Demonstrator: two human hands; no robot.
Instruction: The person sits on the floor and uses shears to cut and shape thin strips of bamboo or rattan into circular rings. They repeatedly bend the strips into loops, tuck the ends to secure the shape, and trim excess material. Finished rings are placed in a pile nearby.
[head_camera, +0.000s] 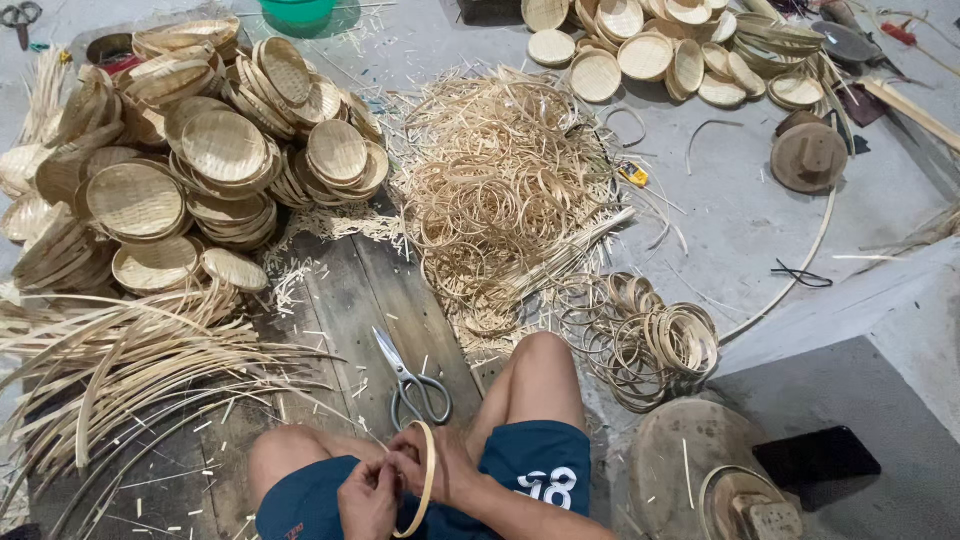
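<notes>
Low in the view, over my lap, both hands work on a thin bamboo ring (425, 485). My right hand (440, 465) grips the ring near its top, while my left hand (367, 495) pinches its edge from the left side. The ring stands roughly upright between my knees. Steel scissors (410, 378) lie on the dark wooden board (340, 300) just ahead of my hands, blades pointing away from me.
Stacks of woven bamboo trays (200, 160) fill the left. A heap of loose bamboo rings (500, 190) lies ahead, and bundled rings (660, 340) sit to the right. Long bamboo strips (110, 350) fan out at left. More trays (660, 45) at top; round wooden forms (808, 155) at right.
</notes>
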